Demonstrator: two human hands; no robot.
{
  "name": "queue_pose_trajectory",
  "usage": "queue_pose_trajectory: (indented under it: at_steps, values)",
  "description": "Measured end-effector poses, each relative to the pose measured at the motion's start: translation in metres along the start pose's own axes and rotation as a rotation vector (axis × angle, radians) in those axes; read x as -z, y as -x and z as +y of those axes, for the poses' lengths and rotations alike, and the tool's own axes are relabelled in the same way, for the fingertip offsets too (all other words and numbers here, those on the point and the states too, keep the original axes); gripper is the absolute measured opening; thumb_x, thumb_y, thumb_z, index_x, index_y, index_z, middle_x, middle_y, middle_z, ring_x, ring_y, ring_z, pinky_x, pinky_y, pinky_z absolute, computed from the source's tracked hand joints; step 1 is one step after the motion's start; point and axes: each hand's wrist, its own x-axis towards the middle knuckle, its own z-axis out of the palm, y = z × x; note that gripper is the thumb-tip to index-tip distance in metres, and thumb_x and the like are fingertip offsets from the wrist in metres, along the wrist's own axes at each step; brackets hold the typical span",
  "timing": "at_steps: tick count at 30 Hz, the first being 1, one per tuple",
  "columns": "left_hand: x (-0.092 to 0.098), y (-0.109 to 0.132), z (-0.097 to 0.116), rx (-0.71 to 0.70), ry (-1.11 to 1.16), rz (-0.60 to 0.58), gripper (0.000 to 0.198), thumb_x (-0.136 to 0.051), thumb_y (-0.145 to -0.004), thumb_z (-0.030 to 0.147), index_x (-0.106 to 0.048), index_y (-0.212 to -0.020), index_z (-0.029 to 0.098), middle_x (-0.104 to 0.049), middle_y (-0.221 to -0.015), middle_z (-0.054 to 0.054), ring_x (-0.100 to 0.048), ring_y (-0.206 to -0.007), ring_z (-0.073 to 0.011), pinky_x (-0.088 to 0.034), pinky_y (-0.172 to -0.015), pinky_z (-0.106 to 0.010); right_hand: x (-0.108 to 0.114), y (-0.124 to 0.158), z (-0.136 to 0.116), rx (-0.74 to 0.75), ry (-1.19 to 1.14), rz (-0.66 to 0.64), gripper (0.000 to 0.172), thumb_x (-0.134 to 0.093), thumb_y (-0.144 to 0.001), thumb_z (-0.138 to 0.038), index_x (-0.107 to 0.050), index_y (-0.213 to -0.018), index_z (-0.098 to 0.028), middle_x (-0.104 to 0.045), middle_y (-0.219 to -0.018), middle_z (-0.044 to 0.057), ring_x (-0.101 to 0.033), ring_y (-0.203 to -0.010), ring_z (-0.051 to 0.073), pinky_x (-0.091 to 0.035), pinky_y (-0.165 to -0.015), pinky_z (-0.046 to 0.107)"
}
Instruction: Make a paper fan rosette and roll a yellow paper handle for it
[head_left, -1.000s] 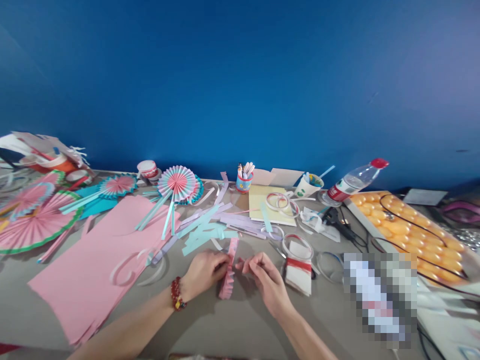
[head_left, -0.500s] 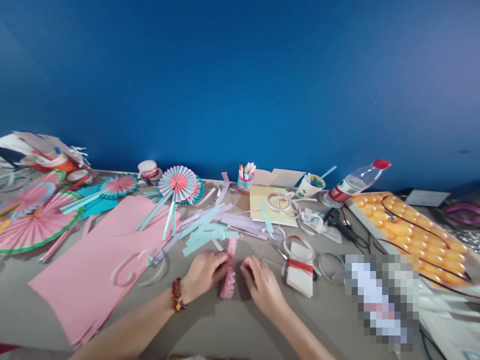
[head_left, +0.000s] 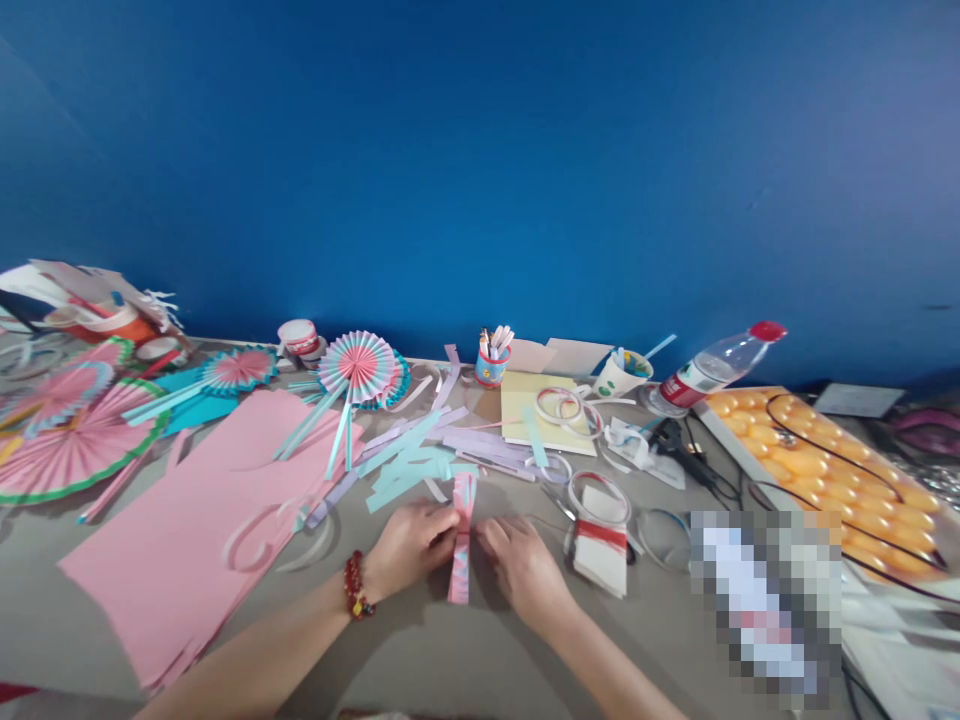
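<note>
A pink accordion-folded paper strip point(head_left: 461, 540) lies on the grey table point(head_left: 420, 650), squeezed narrow between both hands. My left hand point(head_left: 409, 545), with a red bead bracelet on its wrist, is closed against the strip's left side. On the strip's right side my right hand point(head_left: 521, 570) presses with its fingers closed. Loose teal and lilac paper strips point(head_left: 420, 455) lie just behind the hands.
A stack of pink paper sheets point(head_left: 202, 510) lies left. Finished paper fans point(head_left: 358, 365) sit at the back and far left. Tape rolls point(head_left: 596, 495), a yellow pad point(head_left: 525, 400), a pen cup point(head_left: 491, 362), a paper cup point(head_left: 619, 375), a water bottle point(head_left: 709, 370) and a tray of orange balls point(head_left: 817, 450) fill the right.
My right hand moved left and closed against the folded strip. The pleats, loosely spread before, are now pressed together into a narrow bar.
</note>
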Motion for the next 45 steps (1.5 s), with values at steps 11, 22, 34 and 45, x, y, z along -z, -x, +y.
queue_pose_trajectory:
  at_steps: [11, 22, 34, 45]
  values:
    - [0.005, -0.002, -0.001, -0.223, 0.287, 0.049, 0.01, -0.051, -0.09, 0.018, -0.061, -0.09, 0.019, -0.072, -0.085, -0.005, -0.066, -0.081, -0.0184, -0.046, -0.08, -0.03, 0.025, -0.016, -0.016, -0.081, -0.362, 0.127, 0.018, -0.049, -0.094, -0.022, -0.047, -0.076, -0.022, -0.052, -0.073, -0.001, -0.051, -0.071, 0.016, -0.035, -0.066, 0.026]
    - [0.005, -0.004, -0.002, -0.061, 0.692, -0.167, 0.028, -0.058, -0.093, 0.038, -0.067, -0.083, 0.014, -0.07, -0.079, -0.008, -0.064, -0.073, -0.016, -0.049, -0.071, -0.024, 0.043, -0.022, -0.015, 0.04, -0.352, -0.012, 0.017, -0.053, -0.079, -0.011, -0.042, -0.072, -0.022, -0.051, -0.072, -0.003, -0.048, -0.071, 0.015, -0.034, -0.066, 0.024]
    - [0.004, -0.002, 0.015, 0.129, 0.576, -0.019, 0.019, -0.054, -0.088, 0.023, -0.055, -0.071, 0.016, -0.054, -0.062, 0.003, -0.047, -0.06, -0.0103, -0.036, -0.059, -0.019, 0.026, -0.025, -0.016, 0.102, -0.066, -0.067, 0.013, -0.057, -0.078, -0.009, -0.051, -0.075, -0.02, -0.057, -0.078, 0.001, -0.052, -0.075, 0.018, -0.037, -0.072, 0.029]
    - [0.011, -0.003, 0.021, 0.145, 0.646, -0.059, 0.015, -0.06, -0.089, 0.032, -0.055, -0.094, 0.018, -0.062, -0.079, -0.001, -0.057, -0.07, -0.0137, -0.043, -0.066, -0.022, 0.023, -0.021, -0.013, 0.102, -0.274, 0.063, 0.017, -0.045, -0.091, -0.013, -0.05, -0.077, -0.021, -0.056, -0.079, 0.002, -0.049, -0.076, 0.018, -0.037, -0.074, 0.031]
